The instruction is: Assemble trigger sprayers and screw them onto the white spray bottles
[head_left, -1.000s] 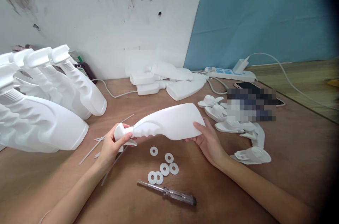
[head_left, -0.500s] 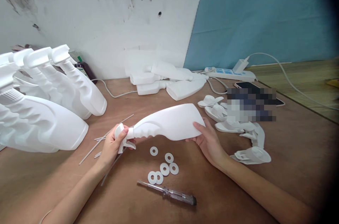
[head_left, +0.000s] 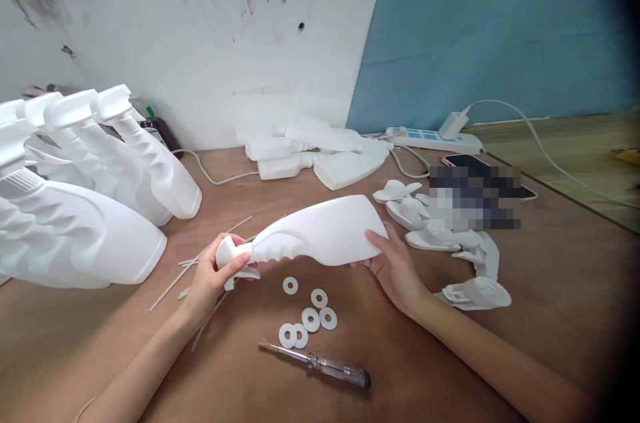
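A white spray bottle (head_left: 320, 230) lies sideways between my two hands above the brown table. My left hand (head_left: 215, 273) is closed around its trigger sprayer head (head_left: 228, 252), with the thumb on the collar at the neck. At the bottle's base, my right hand (head_left: 393, 263) grips with the thumb on the near face; its other fingers are mostly hidden behind. Several white ring washers (head_left: 311, 320) lie below the bottle. Closer to me is a screwdriver (head_left: 325, 367) with a clear handle. Thin white tubes (head_left: 173, 286) lie beside and under my left hand.
Several spray bottles with heads (head_left: 100, 223) stand at the left. Bottles without heads (head_left: 345, 166) lie by the wall. Loose sprayer heads (head_left: 425, 236) are spread on the right, near a phone (head_left: 527, 192) and a power strip (head_left: 425, 138) with a cable.
My left thumb has shifted onto the collar, and the sprayer head has turned a little at the bottle's neck. The bottle and my right hand have hardly moved.
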The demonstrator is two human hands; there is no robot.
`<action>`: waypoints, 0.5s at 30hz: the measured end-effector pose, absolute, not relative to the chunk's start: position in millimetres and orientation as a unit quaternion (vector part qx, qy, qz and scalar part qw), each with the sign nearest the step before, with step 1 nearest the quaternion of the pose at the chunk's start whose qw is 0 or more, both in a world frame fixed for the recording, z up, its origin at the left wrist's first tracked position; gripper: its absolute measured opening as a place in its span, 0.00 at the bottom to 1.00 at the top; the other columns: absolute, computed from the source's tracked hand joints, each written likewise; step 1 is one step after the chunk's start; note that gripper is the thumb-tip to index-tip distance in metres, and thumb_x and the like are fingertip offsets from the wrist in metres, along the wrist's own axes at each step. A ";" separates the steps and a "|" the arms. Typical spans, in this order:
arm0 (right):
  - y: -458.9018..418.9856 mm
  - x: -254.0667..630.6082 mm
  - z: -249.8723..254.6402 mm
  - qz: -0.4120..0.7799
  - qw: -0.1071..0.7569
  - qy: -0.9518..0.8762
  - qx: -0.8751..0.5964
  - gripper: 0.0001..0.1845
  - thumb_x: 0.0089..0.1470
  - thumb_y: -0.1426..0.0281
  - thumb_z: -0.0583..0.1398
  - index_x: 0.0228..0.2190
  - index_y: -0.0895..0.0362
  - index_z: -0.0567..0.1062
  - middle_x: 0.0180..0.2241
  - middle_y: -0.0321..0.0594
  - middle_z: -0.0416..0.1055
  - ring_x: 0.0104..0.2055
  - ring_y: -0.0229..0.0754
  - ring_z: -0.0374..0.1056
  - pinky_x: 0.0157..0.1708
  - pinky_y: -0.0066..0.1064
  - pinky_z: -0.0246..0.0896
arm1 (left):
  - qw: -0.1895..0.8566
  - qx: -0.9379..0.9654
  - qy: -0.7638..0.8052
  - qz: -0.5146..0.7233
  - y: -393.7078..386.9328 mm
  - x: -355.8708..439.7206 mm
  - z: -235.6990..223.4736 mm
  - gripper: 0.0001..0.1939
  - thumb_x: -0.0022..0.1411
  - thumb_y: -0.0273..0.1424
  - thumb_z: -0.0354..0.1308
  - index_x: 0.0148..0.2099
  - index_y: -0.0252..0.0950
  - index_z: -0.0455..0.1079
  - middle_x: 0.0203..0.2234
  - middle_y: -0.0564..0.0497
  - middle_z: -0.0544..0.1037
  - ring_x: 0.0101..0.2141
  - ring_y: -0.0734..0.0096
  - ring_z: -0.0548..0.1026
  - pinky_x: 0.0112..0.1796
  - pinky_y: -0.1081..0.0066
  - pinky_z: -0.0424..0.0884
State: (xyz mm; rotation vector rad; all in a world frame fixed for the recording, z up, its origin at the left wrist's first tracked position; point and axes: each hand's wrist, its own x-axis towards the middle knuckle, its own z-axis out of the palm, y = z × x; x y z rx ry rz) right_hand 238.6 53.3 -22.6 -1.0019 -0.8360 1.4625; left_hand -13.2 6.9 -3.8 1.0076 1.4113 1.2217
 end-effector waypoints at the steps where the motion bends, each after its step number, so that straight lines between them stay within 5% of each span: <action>1: 53.2 238.4 -22.5 0.618 0.560 -0.352 -0.425 0.18 0.42 0.62 0.63 0.33 0.54 0.63 0.34 0.34 0.66 0.30 0.37 0.65 0.19 0.26 0.65 | 0.491 0.416 0.579 0.501 6.8 -13.1 -3.7 0.21 0.45 0.41 0.62 0.36 0.34 0.61 0.23 0.52 0.72 0.25 0.66 0.74 0.25 0.67 0.73; 15: 52.5 237.7 -22.1 0.602 0.571 -0.354 -0.431 0.17 0.42 0.62 0.62 0.33 0.53 0.63 0.32 0.34 0.66 0.29 0.37 0.65 0.18 0.27 0.65 | 0.509 0.404 0.588 0.482 8.1 -11.7 -3.0 0.22 0.45 0.43 0.62 0.36 0.34 0.60 0.23 0.53 0.71 0.25 0.67 0.74 0.24 0.71 0.72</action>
